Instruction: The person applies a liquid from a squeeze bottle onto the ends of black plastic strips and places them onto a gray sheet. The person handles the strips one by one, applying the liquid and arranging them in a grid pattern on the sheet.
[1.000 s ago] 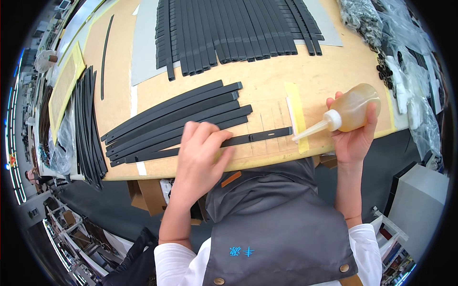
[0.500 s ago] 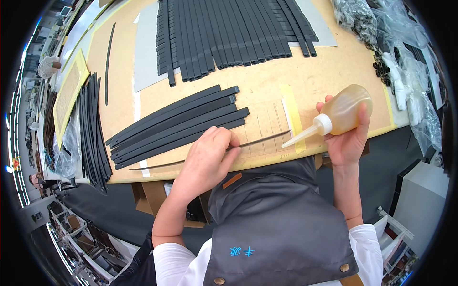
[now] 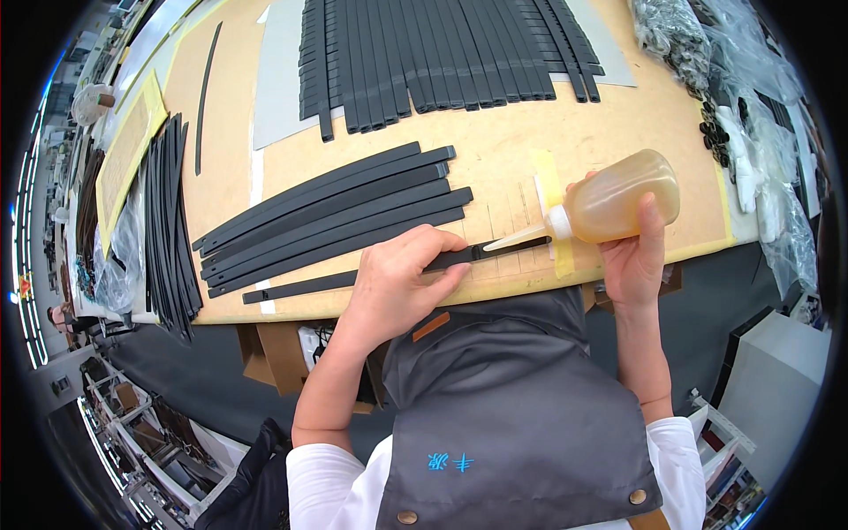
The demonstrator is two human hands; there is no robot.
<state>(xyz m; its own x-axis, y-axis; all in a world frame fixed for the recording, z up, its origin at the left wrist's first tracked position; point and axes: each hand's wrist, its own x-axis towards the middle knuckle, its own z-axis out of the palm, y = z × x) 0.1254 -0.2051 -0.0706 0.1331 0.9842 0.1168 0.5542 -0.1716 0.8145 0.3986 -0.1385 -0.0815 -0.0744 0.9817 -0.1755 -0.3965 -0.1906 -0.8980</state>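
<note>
The left hand [image 3: 402, 283] lies flat on a long black strip [image 3: 353, 280], with its fingers spread a little and pressing the strip down onto the brown table [image 3: 495, 168]. The strip lies near the front edge of the table, running from left to right, and its right end pokes out past the fingertips.

The right hand [image 3: 634, 256] is wrapped around a soft squeeze bottle [image 3: 618, 199] with yellow-brown liquid inside (it looks like glue). The bottle is tipped over on its side. Its thin white tip [image 3: 517, 238] points to the left and touches the right end of the strip, or is just above it; I cannot tell which.

Just behind the held strip lies a neat bunch of more black strips [image 3: 331, 216], side by side and slanted. Farther back a big row of black strips [image 3: 442, 53] lies on a grey sheet [image 3: 278, 88]. On the left side of the table a pile of thin black strips [image 3: 172, 221] runs up and down. Clear plastic bags [image 3: 760, 132] sit on the right side. A piece of yellow tape [image 3: 555, 190] is stuck on the table under the bottle. The person wears a grey apron [image 3: 512, 415].
</note>
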